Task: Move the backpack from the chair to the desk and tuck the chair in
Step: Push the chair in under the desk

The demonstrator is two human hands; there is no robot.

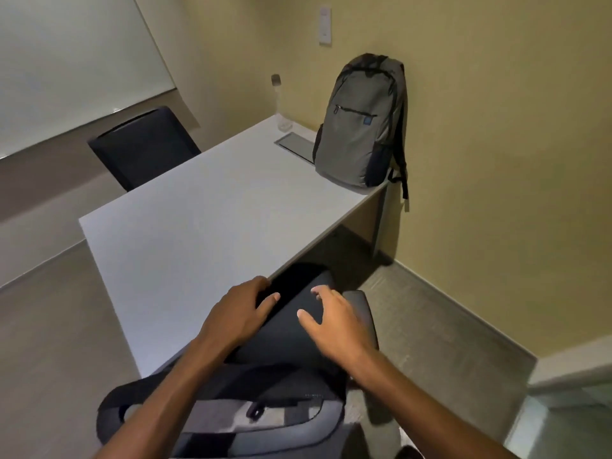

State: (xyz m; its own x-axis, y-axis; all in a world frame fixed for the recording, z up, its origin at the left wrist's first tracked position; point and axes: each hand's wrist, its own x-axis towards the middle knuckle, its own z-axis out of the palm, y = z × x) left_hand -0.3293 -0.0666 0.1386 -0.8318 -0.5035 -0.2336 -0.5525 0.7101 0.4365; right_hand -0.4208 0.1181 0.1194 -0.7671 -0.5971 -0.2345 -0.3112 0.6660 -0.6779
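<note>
We rest our left hand point(240, 314) and right hand point(334, 321) apart, fingers loosely spread and gripping nothing, on the dark padded chair point(291, 332) whose seat is partly under the desk point(198, 226). The grey fabric backpack point(361, 120) stands upright at the smooth white desk's far end against a yellow wall point(496, 127), beside a clear bottle point(280, 104).

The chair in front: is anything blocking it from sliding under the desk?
Nothing visible does. The chair already has its front under the edge of the desk, and the floor seen beneath looks bare. The backpack stands on the desktop, out of the way.
</note>
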